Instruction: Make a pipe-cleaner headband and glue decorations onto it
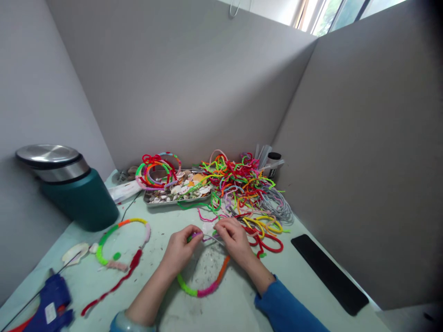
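My left hand (180,249) is closed in a pinch on the upper left end of a curved headband (202,289) wrapped in green, pink and orange pipe cleaner. My right hand (234,237) pinches a thin purple pipe cleaner (207,236) that runs between both hands at the band's bare top. The band's wrapped arc hangs below my wrists over the pale green table (221,306).
A heap of loose pipe cleaners (242,182) lies behind my hands, next to a metal tray of shells (175,190) with wrapped rings. Another wrapped headband (119,240) and a red pipe cleaner (114,283) lie left. Blue glue gun (51,304), teal bin (74,189), black pad (328,272).
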`<state>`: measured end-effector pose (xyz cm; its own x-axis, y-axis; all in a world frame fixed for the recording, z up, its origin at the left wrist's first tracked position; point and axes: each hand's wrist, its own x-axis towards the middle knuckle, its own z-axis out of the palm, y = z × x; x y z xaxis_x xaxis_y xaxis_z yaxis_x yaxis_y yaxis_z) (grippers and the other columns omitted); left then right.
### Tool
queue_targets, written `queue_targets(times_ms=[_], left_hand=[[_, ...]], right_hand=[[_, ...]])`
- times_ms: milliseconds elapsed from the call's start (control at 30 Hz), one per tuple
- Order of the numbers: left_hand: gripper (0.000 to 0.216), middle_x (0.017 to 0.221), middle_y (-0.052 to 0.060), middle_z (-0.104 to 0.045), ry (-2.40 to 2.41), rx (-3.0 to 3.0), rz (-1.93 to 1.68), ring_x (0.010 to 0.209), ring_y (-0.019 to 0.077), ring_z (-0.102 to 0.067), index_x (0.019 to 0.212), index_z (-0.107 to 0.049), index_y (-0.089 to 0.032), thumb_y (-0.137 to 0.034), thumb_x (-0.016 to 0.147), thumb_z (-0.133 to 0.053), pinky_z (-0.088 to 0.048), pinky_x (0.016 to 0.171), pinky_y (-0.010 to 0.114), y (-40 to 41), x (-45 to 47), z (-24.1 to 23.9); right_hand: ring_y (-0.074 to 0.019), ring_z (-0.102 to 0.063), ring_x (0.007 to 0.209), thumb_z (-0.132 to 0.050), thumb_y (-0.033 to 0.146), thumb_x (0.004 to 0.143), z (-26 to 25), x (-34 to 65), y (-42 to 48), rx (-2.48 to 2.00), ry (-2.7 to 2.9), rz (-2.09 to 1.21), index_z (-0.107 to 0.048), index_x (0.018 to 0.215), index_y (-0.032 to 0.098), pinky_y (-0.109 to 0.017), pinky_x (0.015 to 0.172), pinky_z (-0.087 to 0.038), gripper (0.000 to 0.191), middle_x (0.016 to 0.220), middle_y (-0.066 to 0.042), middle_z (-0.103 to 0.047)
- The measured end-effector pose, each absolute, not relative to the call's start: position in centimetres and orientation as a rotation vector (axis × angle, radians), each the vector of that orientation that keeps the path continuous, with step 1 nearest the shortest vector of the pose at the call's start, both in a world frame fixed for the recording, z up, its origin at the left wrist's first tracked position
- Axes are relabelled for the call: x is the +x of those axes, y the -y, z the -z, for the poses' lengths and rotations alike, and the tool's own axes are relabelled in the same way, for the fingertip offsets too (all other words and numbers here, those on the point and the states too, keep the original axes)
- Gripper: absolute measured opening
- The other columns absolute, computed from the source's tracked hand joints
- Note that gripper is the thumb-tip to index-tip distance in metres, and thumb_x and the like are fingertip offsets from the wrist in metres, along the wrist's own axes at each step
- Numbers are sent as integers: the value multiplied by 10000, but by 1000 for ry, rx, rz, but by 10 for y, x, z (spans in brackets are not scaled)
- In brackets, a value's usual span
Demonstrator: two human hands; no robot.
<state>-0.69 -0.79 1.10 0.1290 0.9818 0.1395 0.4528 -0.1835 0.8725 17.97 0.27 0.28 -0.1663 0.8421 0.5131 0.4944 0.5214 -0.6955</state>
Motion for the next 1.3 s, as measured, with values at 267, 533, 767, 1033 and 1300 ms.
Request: queue_targets(times_ms=[267,533,767,1033,1300], left_hand=[[204,694,-7,-650,-1517,1691,-1018,678,174,-570,734,-611,-200,-367,780,-502,-401,635,251,5,-11,-6],[207,676,17,-664,-1370,1418,-1069,605,158,-583,749,-598,-174,-379,729,-577,-432,575,236,2,-10,2],[302,662,-15,-625,-1211,1110,-995,328,33,-297,836,-575,-151,-423,707,-609,-239,312,174,4,-5,-2],[262,662,4,-643,-1317,1238,-981,370,71,-387,803,-631,-146,-388,733,-558,-290,362,198,4,-5,-4],[248,726,45,-695,-1268,1627,-910,731,195,-615,797,-670,-152,-317,803,-485,-429,700,261,5,-5,-4]], right_hand=[[-217,-501,983,-563,222,848,-11,179,5,-990,1937,-250,-684,851,232,-396,860,-399,121,1000,-61,-593],[-288,-400,1124,-635,302,796,-10,176,10,-1076,2249,-58,-685,901,266,-504,944,-294,122,1226,-58,-518],[-264,-419,1099,-580,223,819,-10,175,11,-1053,2235,-80,-646,821,213,-469,929,-316,67,1168,-71,-536],[-208,-496,971,-526,196,855,-13,173,12,-908,2145,-275,-606,862,202,-393,851,-374,81,1012,-59,-592],[-177,-518,822,-514,219,878,-9,169,11,-948,1977,-461,-588,798,189,-329,773,-391,113,794,-32,-597]])
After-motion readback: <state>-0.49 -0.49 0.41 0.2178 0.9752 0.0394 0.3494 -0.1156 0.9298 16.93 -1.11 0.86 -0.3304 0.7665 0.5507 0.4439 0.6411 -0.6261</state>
